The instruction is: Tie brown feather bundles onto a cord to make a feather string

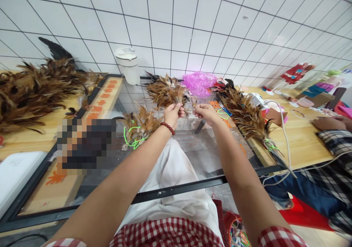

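One glass-topped table (pixel 148 196) with a black frame fills the centre of the head view, directly below the person's forearms. A large heap of brown feathers (pixel 33 89) lies on the wooden surface to the left, well apart from the hands. A long feather strip (pixel 244 115) runs along the table's right edge. A feather bundle tied with green cord (pixel 139 126) rests on the glass just beside the left wrist.

The feather bunch (pixel 167 90) is held up over the far part of the glass, in front of a pink plastic bag (pixel 199 83). The left hand (pixel 173 115) is clamped on its base. The right hand (pixel 206 113) has its fingers pinched closed at the same base, almost touching the left. A red bead bracelet (pixel 168 128) sits on the left wrist. A co-worker's hand (pixel 328 123) rests on the bench at far right.
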`<control>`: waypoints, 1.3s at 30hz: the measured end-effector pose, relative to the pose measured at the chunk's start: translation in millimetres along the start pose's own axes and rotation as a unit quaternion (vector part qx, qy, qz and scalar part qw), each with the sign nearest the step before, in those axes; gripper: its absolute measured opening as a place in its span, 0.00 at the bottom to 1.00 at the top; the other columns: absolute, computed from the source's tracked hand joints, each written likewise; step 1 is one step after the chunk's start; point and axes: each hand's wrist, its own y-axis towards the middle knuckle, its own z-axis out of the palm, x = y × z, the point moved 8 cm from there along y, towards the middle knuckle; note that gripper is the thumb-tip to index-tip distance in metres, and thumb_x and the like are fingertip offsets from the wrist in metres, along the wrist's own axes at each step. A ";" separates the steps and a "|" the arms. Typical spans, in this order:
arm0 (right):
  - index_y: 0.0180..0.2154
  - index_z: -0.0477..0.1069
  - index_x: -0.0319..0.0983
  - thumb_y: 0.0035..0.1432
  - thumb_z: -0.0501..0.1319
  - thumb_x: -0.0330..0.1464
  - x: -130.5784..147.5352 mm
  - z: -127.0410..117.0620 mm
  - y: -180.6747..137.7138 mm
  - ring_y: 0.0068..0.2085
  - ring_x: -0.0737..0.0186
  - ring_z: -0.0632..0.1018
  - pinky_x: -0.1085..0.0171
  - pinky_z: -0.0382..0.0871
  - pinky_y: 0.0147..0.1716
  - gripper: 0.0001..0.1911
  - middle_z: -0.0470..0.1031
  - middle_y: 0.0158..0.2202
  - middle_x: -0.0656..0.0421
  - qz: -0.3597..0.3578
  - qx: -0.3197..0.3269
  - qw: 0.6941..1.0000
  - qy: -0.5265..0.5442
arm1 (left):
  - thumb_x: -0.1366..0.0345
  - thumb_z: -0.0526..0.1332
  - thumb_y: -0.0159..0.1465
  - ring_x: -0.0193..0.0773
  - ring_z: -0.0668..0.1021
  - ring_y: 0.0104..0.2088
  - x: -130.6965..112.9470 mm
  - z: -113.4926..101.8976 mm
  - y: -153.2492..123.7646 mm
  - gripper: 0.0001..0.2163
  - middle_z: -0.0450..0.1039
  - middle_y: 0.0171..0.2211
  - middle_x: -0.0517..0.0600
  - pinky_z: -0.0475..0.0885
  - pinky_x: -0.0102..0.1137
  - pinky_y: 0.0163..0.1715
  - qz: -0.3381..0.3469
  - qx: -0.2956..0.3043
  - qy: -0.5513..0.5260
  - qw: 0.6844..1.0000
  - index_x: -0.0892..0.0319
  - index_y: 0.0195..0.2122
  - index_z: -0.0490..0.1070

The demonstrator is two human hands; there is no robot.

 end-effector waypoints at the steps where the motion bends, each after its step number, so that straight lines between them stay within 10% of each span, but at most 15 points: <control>1: 0.22 0.68 0.37 0.39 0.64 0.36 0.0 1.6 -1.0 0.19 0.73 0.65 0.72 0.54 0.18 0.10 0.70 0.19 0.62 0.009 0.008 0.999 0.032 | 0.67 0.61 0.59 0.25 0.69 0.17 -0.2 0.4 -0.6 0.06 0.67 0.18 0.44 0.64 0.22 0.18 -0.003 0.000 0.004 1.000 0.64 0.28 0.69; 9: 0.22 0.65 0.38 0.39 0.66 0.37 8.9 10.5 -1.6 0.18 0.75 0.56 0.70 0.46 0.18 0.12 0.57 0.15 0.69 -0.060 -0.008 0.994 0.096 | 0.68 0.60 0.60 0.28 0.74 0.20 3.9 9.8 -6.8 0.05 0.72 0.22 0.48 0.70 0.25 0.22 -0.031 0.052 0.055 0.997 0.65 0.29 0.68; 26: 0.31 0.74 0.36 0.49 0.60 0.37 16.5 3.6 5.2 0.27 0.68 0.69 0.67 0.63 0.31 0.11 0.74 0.28 0.60 -0.184 -0.103 0.973 -0.093 | 0.65 0.62 0.58 0.26 0.71 0.17 -2.6 8.3 -4.6 0.06 0.72 0.21 0.47 0.66 0.22 0.18 0.009 0.052 0.060 0.997 0.64 0.30 0.69; 39: 0.31 0.77 0.38 0.52 0.60 0.37 27.1 27.1 -19.0 0.34 0.59 0.74 0.65 0.60 0.32 0.10 0.77 0.33 0.52 -0.140 -0.044 0.832 -0.535 | 0.65 0.63 0.56 0.25 0.70 0.17 -8.9 -17.3 9.3 0.07 0.67 0.18 0.43 0.64 0.22 0.18 0.052 -0.062 -0.016 0.997 0.63 0.27 0.68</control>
